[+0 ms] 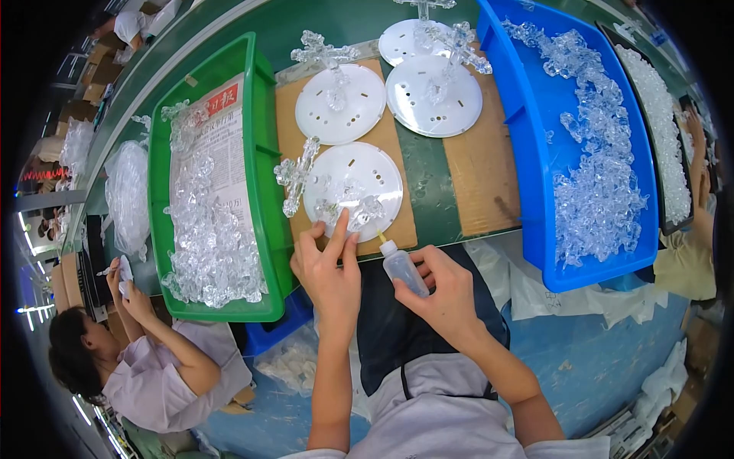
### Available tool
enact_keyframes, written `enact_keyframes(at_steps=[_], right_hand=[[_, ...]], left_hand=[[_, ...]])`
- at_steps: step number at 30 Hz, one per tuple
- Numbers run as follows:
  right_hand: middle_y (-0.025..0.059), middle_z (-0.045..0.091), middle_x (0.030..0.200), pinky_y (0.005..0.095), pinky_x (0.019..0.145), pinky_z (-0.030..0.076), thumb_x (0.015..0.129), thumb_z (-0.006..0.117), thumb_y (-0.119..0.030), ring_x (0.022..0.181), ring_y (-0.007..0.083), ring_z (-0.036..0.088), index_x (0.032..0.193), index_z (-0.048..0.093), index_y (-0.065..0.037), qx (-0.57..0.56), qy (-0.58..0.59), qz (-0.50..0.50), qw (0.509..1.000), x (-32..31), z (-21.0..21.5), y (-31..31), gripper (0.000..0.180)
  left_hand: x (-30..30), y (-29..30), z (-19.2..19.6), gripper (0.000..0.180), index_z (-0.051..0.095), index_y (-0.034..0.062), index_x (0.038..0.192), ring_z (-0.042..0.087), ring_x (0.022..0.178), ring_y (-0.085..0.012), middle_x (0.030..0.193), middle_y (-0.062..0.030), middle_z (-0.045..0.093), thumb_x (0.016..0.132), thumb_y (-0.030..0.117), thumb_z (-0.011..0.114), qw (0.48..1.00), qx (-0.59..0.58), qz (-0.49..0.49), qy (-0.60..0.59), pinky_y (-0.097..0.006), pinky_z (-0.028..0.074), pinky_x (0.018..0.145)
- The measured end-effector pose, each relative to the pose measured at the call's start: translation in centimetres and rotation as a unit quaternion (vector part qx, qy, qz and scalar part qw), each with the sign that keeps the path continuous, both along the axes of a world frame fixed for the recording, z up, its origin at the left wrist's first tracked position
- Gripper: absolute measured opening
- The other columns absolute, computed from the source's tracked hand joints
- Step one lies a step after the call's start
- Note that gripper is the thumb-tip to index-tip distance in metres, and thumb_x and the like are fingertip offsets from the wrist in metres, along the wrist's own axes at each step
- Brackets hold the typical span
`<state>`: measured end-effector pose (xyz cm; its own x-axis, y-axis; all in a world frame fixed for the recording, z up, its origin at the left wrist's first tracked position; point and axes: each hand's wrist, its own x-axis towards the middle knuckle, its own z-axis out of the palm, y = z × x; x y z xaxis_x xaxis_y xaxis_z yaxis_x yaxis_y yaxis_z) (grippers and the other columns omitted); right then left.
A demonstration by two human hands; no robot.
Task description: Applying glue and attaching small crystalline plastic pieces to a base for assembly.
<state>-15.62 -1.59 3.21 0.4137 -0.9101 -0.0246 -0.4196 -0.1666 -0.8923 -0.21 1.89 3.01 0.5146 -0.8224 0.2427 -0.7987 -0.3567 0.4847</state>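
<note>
My left hand (327, 268) reaches up to the near edge of a white round disc (359, 172), its fingers touching a clear crystal-like piece (353, 212) that sits on the disc. Another clear piece (294, 177) stands at the disc's left edge. My right hand (443, 292) is shut on a small clear squeeze bottle (404, 269), with the nozzle pointing up and left toward the disc. Two more white discs (340, 103) (433, 96) with clear pieces on them lie farther back on the brown board (474, 168).
A green tray (258, 138) at left holds newspaper and several clear pieces. A blue tray (535, 153) at right holds more, beside a black tray (665, 130). A seated person (145, 359) works at lower left; another person's arm (696, 229) is at the right.
</note>
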Motion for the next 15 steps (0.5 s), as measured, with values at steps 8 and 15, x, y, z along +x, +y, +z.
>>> enact_keyframes(at_steps=[8,15], right_hand=[[0.0077,0.061,0.068,0.0256,0.053,0.048,0.069,0.074,-0.013,0.057,0.0152,0.059,0.087,0.059,-0.002,0.036,-0.014,-0.016,0.999,-0.07,0.43,-0.27,0.026],[0.008,0.062,0.072,0.0262,0.056,0.049,0.069,0.073,-0.012,0.062,0.0159,0.061,0.089,0.059,-0.002,0.036,0.022,-0.004,0.999,-0.52,0.86,-0.55,0.026]], left_hand=[[0.09,0.1,-0.1,0.033,0.067,0.0186,0.112,0.055,0.095,-0.028,0.097,-0.0128,0.054,0.079,0.013,0.068,1.0,0.001,-0.002,-0.003,-0.04,0.038,0.086],[-0.04,0.06,-0.01,0.033,0.068,0.0199,0.112,0.054,0.095,-0.0283,0.097,-0.0127,0.054,0.08,0.014,0.068,1.0,-0.001,-0.002,-0.011,-0.04,0.038,0.085]])
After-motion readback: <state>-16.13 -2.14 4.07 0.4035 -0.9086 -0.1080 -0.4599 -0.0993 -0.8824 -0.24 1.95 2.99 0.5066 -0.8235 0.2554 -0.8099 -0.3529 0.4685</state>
